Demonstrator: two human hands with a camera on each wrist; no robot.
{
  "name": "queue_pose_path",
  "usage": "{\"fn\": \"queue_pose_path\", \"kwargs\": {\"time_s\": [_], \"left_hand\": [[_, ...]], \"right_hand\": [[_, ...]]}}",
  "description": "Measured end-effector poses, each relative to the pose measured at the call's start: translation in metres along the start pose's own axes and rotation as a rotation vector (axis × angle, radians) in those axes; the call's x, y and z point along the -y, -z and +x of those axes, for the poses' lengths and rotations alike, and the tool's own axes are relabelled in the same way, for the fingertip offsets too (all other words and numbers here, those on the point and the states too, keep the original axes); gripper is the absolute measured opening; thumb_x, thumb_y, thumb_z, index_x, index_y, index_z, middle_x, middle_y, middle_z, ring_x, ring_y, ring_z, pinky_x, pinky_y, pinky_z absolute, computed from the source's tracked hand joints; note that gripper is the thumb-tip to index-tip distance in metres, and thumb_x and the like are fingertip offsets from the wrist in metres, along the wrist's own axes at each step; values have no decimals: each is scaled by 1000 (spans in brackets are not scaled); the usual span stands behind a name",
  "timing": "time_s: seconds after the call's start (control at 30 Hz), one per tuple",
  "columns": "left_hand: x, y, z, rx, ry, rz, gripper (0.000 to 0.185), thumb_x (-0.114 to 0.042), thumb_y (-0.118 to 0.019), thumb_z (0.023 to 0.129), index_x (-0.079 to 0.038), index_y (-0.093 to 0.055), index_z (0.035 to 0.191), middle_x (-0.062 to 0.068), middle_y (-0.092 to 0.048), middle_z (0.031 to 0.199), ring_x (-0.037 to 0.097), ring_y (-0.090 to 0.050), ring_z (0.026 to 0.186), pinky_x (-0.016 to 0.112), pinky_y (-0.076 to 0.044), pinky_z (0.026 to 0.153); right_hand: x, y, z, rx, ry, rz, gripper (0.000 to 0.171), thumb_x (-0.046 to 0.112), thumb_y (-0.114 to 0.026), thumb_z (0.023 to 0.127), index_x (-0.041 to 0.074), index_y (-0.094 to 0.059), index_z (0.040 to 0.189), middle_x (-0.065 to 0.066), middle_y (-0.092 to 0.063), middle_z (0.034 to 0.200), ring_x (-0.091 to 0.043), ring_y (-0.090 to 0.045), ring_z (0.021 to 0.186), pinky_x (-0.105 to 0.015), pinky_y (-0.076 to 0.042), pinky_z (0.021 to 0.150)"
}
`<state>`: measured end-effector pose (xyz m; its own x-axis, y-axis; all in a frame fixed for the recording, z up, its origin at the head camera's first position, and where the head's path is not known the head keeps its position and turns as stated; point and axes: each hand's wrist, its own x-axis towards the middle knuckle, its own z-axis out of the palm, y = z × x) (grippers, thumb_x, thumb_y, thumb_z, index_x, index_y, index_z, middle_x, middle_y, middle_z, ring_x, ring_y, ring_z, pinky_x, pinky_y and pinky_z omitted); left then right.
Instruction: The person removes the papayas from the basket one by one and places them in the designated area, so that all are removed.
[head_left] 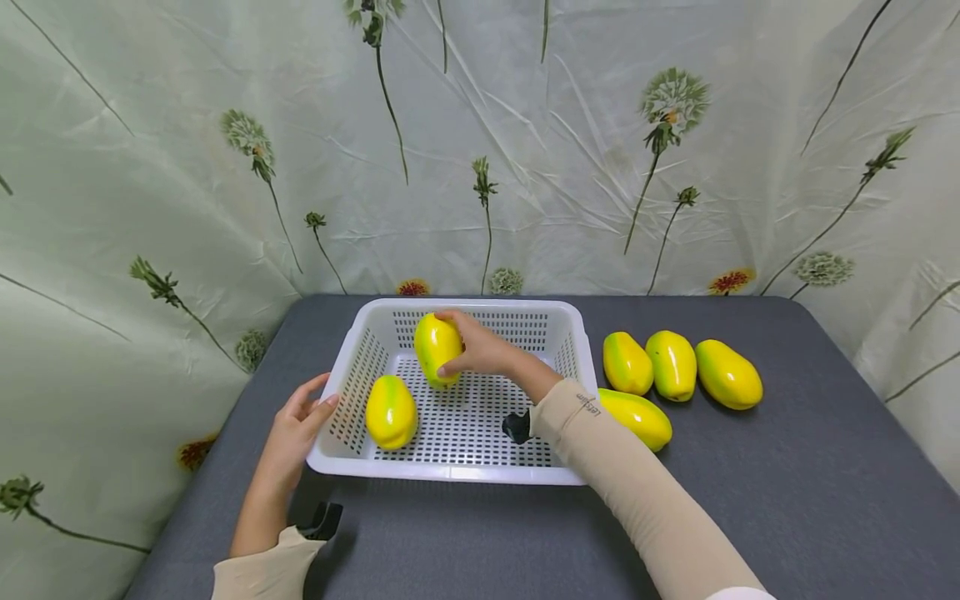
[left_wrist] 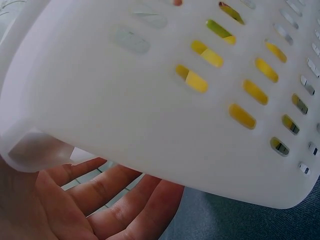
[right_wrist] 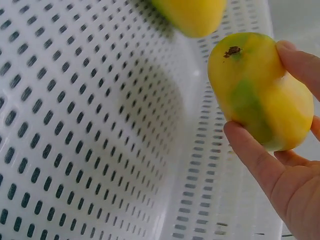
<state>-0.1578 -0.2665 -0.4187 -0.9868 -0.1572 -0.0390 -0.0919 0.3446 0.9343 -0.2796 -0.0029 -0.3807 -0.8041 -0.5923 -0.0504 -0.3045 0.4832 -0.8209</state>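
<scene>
My right hand (head_left: 480, 346) pinches a yellow mango (head_left: 437, 348) with a green patch, thumb on one side and fingers on the other. It holds this mango inside a white perforated plastic basket (head_left: 450, 473), near the back wall. In the right wrist view the held mango (right_wrist: 257, 95) is tilted, its stem scar showing. Another mango (head_left: 392, 412) lies on the basket floor at the left. My left hand (head_left: 288, 437) rests against the basket's left rim, its fingers loosely extended. In the left wrist view those fingers (left_wrist: 117, 207) show past the basket's wall (left_wrist: 125, 100).
Right of the basket, several mangoes lie on the dark grey tabletop (head_left: 810, 467), including one at the far right (head_left: 729, 374). A nearer mango (head_left: 636, 418) is partly hidden by the right sleeve (head_left: 630, 467). Behind stands a flower-printed curtain (head_left: 570, 167).
</scene>
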Motion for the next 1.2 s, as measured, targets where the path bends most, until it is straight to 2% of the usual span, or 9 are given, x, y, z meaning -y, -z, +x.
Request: {"fn": "queue_pose_path", "kwargs": {"time_s": [0.07,0.1,0.2,0.3,0.33,0.37,0.63,0.93,1.2], "left_hand": [[1,0,0,-3,-3,-2,55,-33,-52,91,-12,-32,138,24,-52,115,30,-59,90,43,-51,66],[9,1,4,-3,-12,4,56,-35,-52,90,-15,-32,138,21,-53,114,27,-60,89,42,-51,65],[10,1,4,-5,-16,5,56,-36,-52,90,-15,-33,138,22,-53,114,28,-60,89,42,-52,65],[7,1,3,4,-8,0,57,-36,-52,90,-14,-31,138,25,-51,116,30,-59,90,41,-52,65],[-2,1,-1,3,5,-5,57,-34,-52,91,-11,-31,138,27,-50,117,32,-59,90,41,-52,65],[-3,1,-2,5,9,-5,57,-34,-52,91,-11,-31,138,27,-49,118,31,-59,90,41,-52,65],[-3,1,-2,8,1,-1,57,-34,-52,91,-10,-31,138,27,-49,117,32,-58,91,41,-52,64],[-4,1,-2,5,7,3,58,-36,-52,90,-10,-31,138,27,-49,117,33,-58,91,42,-51,66],[-4,1,-1,12,17,-1,58,-36,-52,90,-12,-30,139,26,-49,118,33,-58,92,41,-52,65]], "right_hand": [[1,2,-3,-10,11,40,84,10,-75,72,17,-25,139,-6,-29,137,-20,-42,111,-32,-40,89],[2,3,-4,-14,16,59,84,9,-75,72,18,-25,139,-6,-28,138,-20,-43,111,-32,-41,88],[4,7,-9,-22,30,112,84,8,-76,72,21,-26,138,-5,-27,139,-24,-46,110,-34,-43,85],[6,10,-14,-28,44,150,85,8,-76,71,23,-25,138,-4,-24,141,-28,-47,108,-35,-45,81],[7,12,-16,-33,53,157,85,8,-76,71,24,-25,138,-4,-23,141,-28,-47,108,-36,-46,80],[8,13,-17,-36,61,164,85,8,-76,71,24,-25,138,-4,-22,142,-29,-47,108,-36,-46,79],[20,21,-35,-59,79,215,85,10,-76,72,27,-25,138,-1,-20,142,-30,-44,113,-35,-48,77],[49,38,-69,-64,105,299,83,-1,-70,75,13,-21,141,-12,-14,144,-40,-37,117,-37,-49,77],[29,46,-74,-109,109,342,85,6,-74,73,28,-24,138,-2,-16,142,-33,-43,113,-35,-50,73]]}}
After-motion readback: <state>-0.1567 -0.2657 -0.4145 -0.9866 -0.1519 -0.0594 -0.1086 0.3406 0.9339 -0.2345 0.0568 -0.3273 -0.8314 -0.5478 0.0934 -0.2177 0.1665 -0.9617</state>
